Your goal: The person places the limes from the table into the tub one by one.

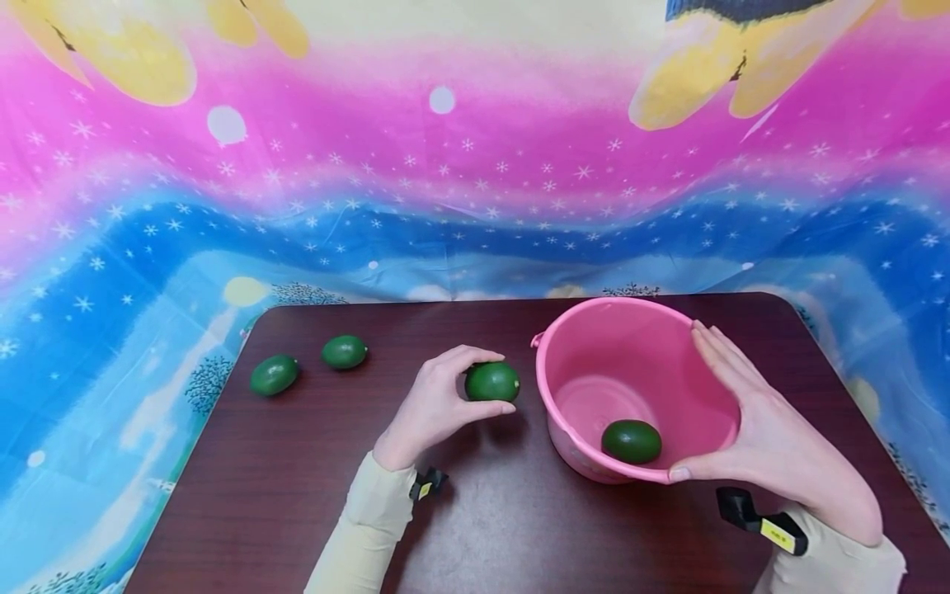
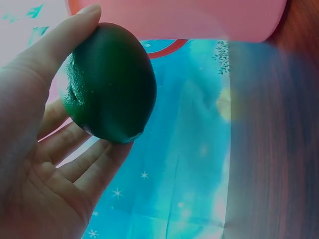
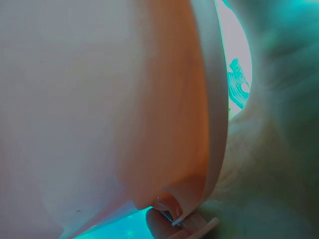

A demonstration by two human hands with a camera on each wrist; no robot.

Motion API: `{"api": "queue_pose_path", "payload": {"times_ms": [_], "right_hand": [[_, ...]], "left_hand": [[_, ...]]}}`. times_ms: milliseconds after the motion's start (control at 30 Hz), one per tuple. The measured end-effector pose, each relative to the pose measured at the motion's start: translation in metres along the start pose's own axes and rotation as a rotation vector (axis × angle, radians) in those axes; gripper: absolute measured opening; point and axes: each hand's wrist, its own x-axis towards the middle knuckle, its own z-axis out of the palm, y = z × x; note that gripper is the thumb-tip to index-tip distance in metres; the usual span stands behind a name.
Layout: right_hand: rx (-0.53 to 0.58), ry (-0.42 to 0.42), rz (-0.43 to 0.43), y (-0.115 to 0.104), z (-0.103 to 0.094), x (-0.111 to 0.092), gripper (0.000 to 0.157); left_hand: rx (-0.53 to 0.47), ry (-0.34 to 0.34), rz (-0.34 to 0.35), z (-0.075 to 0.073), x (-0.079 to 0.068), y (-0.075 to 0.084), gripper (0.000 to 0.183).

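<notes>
The left hand [image 1: 438, 400] holds one green fruit [image 1: 493, 382] between the thumb, which lies along its near side, and the fingers, which bend over its far side. The thumb and fingers are parted only as much as the body of the fruit requires, and in the left wrist view the other fingers reach behind it, some of them partly hidden. This held fruit is just beside the pink bucket [image 1: 631, 346], on its left, and does not touch it; it seems to be raised over the brown table [image 1: 297, 495]. The right hand [image 1: 775, 433] grips the bucket at its right side: the thumb and the fingers are spread widely along the rim, the thumb at the near part and the fingertips at the far part. In the right wrist view the wall of the bucket fills most of the picture, and some fingertips are seen touching at the rim. The bucket stands upright, and a second fruit [image 1: 631, 441] lies inside it, near the front wall. Two more fruits [image 1: 345, 352] rest on the table to the left, near each other but apart.
</notes>
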Motion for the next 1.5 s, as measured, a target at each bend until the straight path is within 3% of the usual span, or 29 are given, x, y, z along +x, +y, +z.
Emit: {"api": "queue_pose_path", "payload": {"times_ms": [667,1500], "right_hand": [[0.015,-0.003,0.019,-0.001,0.0,0.0,0.142],[0.011,-0.004,0.017,0.0,0.0,-0.001,0.142]], "left_hand": [[-0.059,0.116,0.051,-0.005,0.007,0.003,0.056],[-0.088,0.159,0.075,-0.009,0.016,0.01,0.057]]}}
